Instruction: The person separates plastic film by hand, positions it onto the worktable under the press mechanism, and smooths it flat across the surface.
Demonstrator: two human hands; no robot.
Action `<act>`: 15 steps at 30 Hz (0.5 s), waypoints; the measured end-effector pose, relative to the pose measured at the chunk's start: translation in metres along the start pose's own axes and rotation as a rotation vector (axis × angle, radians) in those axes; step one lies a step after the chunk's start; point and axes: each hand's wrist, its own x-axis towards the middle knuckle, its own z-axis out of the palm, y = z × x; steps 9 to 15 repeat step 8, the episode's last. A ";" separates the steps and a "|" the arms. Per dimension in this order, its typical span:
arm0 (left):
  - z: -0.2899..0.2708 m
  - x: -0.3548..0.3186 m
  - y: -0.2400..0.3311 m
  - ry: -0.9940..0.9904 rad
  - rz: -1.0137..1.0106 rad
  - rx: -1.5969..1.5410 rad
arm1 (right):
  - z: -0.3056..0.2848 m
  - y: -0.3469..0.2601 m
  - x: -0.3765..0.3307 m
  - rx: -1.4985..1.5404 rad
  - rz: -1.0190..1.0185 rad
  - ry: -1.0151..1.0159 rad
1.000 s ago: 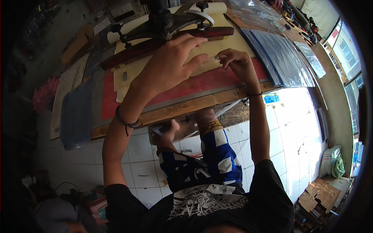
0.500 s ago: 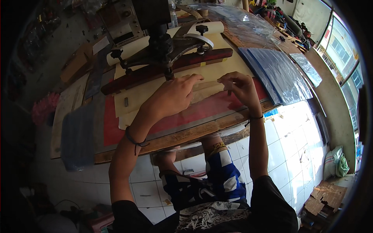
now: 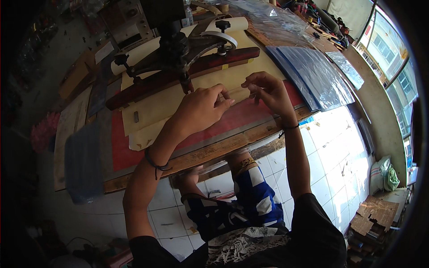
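Observation:
My left hand [image 3: 202,108] hovers over the near part of the cream sheet, its thumb and forefinger bent toward each other; anything between them is too small to make out. Facing it, my right hand [image 3: 271,94] is raised over the sheet's right side, its fingertips pinched, with a faint, see-through bit at them that I cannot name. The hands are apart. Below them lie the cream sheet [image 3: 154,117] and a red sheet [image 3: 120,154] showing along its near edge. A dark red bar [image 3: 205,67] lies across the cream sheet, just beyond my hands.
A black metal frame with knobs [image 3: 154,60] stands over the bar. A small grey metal piece [image 3: 136,117] rests on the cream sheet at left. Blue plastic-wrapped sheets [image 3: 313,78] lie at right; a clear plastic sheet [image 3: 85,163] hangs over the table's left edge.
My left thumb and forefinger have bent closer together. My right hand has turned and risen slightly. The whole view has shifted a little, so the table sits further left.

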 end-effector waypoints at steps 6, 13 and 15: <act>0.009 0.002 -0.001 0.084 -0.034 0.161 | 0.000 -0.005 0.001 0.169 0.062 -0.018; 0.012 0.002 -0.003 0.119 -0.013 0.235 | 0.001 0.003 0.000 -0.056 -0.100 -0.068; 0.012 0.002 -0.003 0.119 -0.013 0.235 | 0.001 0.003 0.000 -0.056 -0.100 -0.068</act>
